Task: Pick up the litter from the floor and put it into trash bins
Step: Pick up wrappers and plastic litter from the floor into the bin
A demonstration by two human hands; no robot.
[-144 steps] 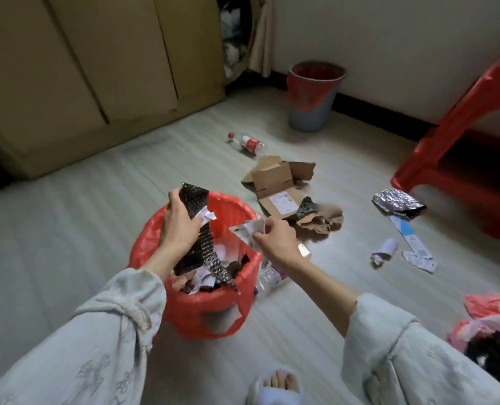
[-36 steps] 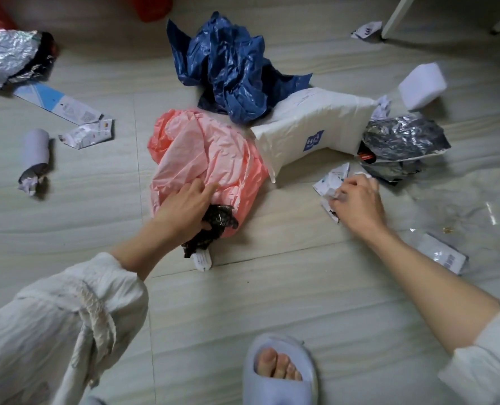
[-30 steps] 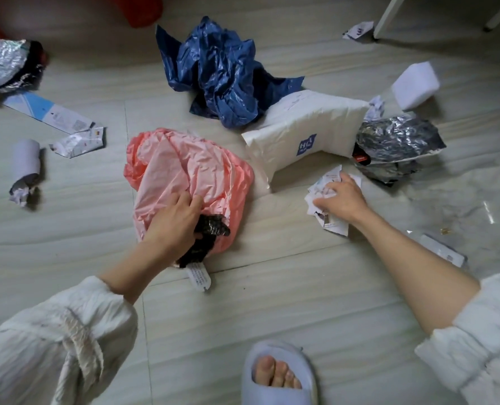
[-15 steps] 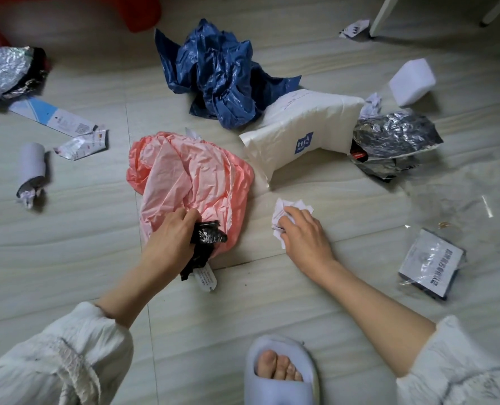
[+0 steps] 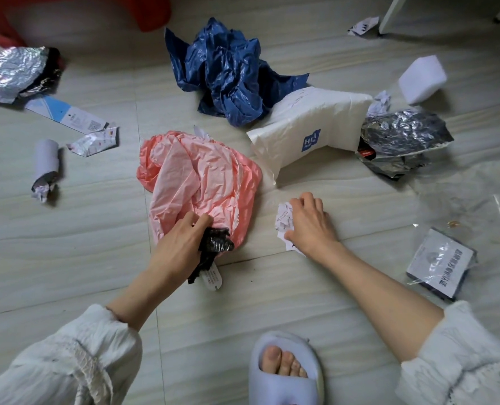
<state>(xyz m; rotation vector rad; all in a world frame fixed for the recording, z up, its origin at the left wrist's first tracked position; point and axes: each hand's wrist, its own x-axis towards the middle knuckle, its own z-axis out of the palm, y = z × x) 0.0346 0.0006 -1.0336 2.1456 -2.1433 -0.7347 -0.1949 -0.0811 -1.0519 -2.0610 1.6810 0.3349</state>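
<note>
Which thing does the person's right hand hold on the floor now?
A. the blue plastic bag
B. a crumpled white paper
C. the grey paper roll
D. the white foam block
B: the right hand has its fingers curled over the crumpled white paper on the floor, while the blue plastic bag, the white foam block and the grey paper roll lie apart, untouched.

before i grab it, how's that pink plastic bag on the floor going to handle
The pink plastic bag is thin and deeply creased, so it will probably go limp and drape rather than hold shape. It looks nearly empty, so likely very light. The left hand grips only its near edge, so the rest may trail.
</note>
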